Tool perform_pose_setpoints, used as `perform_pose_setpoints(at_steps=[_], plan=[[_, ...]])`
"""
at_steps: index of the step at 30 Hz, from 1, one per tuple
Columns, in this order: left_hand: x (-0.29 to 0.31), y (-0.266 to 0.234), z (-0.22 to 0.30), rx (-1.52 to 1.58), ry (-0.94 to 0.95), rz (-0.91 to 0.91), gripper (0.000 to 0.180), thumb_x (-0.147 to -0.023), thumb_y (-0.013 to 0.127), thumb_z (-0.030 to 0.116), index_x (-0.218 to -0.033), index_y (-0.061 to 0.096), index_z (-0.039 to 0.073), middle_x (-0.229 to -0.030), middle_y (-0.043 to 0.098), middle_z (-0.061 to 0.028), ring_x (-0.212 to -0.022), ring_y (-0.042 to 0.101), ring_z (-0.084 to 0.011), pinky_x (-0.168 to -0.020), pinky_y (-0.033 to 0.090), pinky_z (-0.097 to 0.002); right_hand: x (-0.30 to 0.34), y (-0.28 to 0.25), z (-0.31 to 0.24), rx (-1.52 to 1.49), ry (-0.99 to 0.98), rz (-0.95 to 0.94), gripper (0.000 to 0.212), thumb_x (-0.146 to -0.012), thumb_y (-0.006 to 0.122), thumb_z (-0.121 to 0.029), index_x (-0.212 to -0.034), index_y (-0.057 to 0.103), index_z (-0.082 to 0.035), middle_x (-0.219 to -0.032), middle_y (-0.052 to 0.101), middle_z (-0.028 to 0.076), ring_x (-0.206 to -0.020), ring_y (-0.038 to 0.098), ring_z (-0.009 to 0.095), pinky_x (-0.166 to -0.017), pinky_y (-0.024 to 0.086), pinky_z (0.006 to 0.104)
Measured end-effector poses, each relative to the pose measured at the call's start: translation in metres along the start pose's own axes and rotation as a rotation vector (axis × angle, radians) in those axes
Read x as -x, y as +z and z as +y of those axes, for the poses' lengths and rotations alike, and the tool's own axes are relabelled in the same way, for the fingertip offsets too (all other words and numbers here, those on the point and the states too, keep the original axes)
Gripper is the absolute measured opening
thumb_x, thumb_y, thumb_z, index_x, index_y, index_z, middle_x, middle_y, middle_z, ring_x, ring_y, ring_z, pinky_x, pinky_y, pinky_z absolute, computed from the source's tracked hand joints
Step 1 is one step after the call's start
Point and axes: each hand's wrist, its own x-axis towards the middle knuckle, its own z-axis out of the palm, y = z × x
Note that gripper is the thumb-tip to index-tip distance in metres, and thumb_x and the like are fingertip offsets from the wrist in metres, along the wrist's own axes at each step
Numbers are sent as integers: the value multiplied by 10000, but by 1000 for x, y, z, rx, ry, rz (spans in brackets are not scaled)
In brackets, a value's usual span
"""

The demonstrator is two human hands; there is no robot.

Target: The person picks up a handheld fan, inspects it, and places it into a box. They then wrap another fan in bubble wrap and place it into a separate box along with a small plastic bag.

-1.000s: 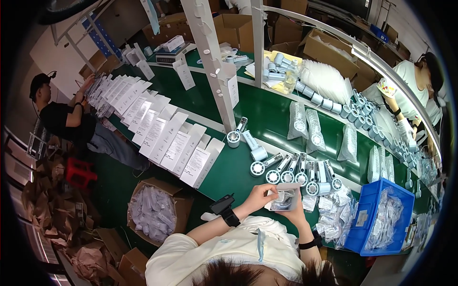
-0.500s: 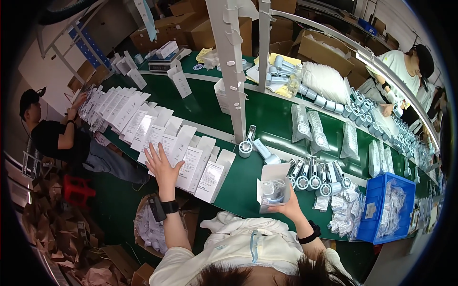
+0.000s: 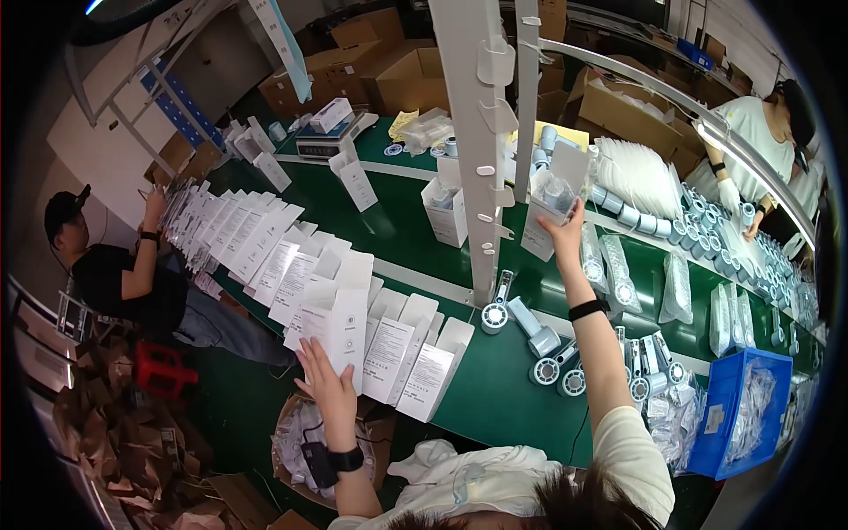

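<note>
Far out over the green bench, my right hand [image 3: 564, 231] is closed around an open white cardboard box [image 3: 540, 238] with its flap up. Something in clear plastic wrap shows in the top of that box. My left hand [image 3: 329, 387] grips the lower part of another white box [image 3: 340, 309], which stands a little proud of the row. Thumb and fingers lie on either side of its lower end. Close by on the right of this box are more open white boxes [image 3: 427, 375], upright and packed side by side.
A grey post [image 3: 470, 150] rises between my hands. Handheld fans [image 3: 572, 382] and a blue bin [image 3: 714, 415] of bagged parts lie to the right. Another filled box [image 3: 444, 212] stands behind the post. A person [image 3: 124, 256] works at the left, another [image 3: 760, 132] far right.
My right hand has carried its white box from the near edge to the far side of the bench. My left hand, spread above the row before, has closed on a box.
</note>
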Motion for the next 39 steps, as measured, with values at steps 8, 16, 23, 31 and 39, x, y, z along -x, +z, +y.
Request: perform_pose_setpoints(at_steps=[8, 16, 23, 31, 39], plan=[[73, -11, 30, 1084, -80, -75, 1072, -591, 767, 164, -1378, 50, 37, -1367, 229, -153, -1200, 331, -276, -973, 299, -381, -6, 59, 92, 238, -96, -106, 983, -500, 794, -85, -1310, 243, 2, -1252, 383, 181, -1156, 384, 308, -957, 337, 348], [109, 47, 48, 931, 323, -887, 1213, -535, 811, 167, -1383, -52, 70, -1341, 215, -173, -1241, 232, -290, -995, 250, -397, 6, 14, 77, 793, -77, -212, 902, -590, 743, -181, -1319, 242, -2, -1270, 319, 230, -1174, 301, 376, -961, 324, 421], [85, 50, 67, 1509, 332, -1514, 914, -609, 782, 188, -1317, 210, 100, -1369, 199, -216, -1314, 100, -325, -996, 205, -488, -31, -43, 144, 1249, 492, -208, 859, -617, 706, -255, -1333, 262, -89, -1144, 497, 207, -1060, 474, 378, -820, 443, 433], [61, 30, 126, 1762, 744, -1459, 666, -689, 707, 168, -1254, 354, 146, -1291, 378, -220, -1172, 326, -382, -935, 279, -460, -20, -49, 68, 903, 360, -440, 886, -654, 658, -198, -1374, 143, -156, -1028, 580, 204, -873, 582, 376, -759, 466, 426], [38, 40, 143, 1270, 1053, -1022, 872, -609, 761, 161, -1336, 283, 220, -1297, 310, -185, -1128, 353, -347, -933, 281, -442, 39, -144, -92, -325, 138, 67, 748, -731, 552, 26, -1353, 162, -111, -1260, 375, 129, -1085, 450, 254, -912, 387, 342]])
